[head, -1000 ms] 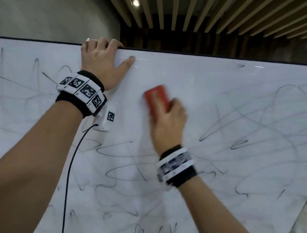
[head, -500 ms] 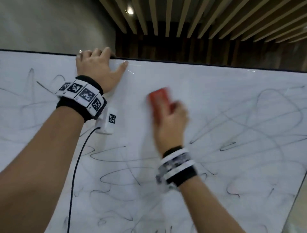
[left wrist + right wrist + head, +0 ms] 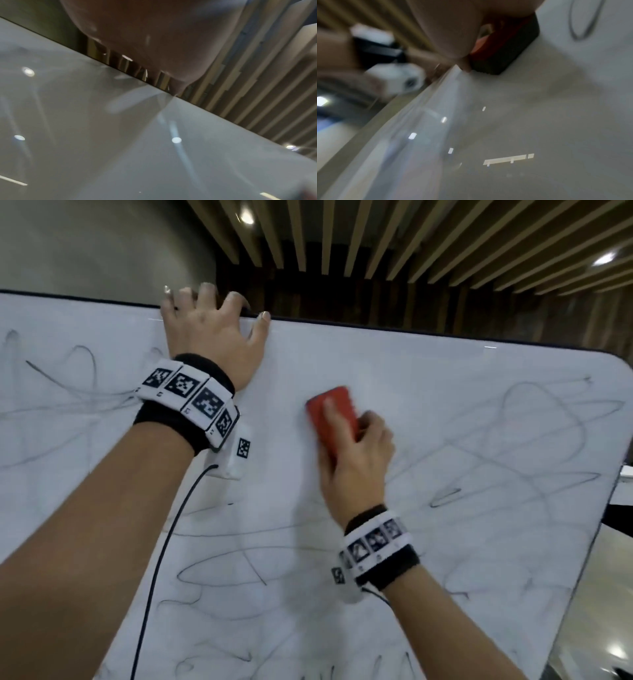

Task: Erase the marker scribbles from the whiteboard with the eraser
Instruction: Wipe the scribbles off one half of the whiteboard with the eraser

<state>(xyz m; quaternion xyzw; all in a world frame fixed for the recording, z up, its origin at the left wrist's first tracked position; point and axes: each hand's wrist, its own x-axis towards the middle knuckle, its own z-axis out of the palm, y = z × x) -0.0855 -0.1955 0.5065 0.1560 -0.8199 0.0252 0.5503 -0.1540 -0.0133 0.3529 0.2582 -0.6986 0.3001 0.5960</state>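
Gripping red eraser (image 3: 331, 419), right hand (image 3: 356, 463) presses it onto whiteboard (image 3: 445, 392).

The right hand (image 3: 356, 460) has carried the red eraser (image 3: 334, 419) slightly rightward along the whiteboard (image 3: 445, 392), below its top edge. The left hand's thumb (image 3: 262, 326) now reaches the top edge.

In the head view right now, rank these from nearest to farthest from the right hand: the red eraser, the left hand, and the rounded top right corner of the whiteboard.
1. Red eraser: held by the right hand, pressed on the whiteboard.
2. Left hand: up and left, gripping the board's top edge.
3. Rounded top right corner: far right, beyond grey scribbles.
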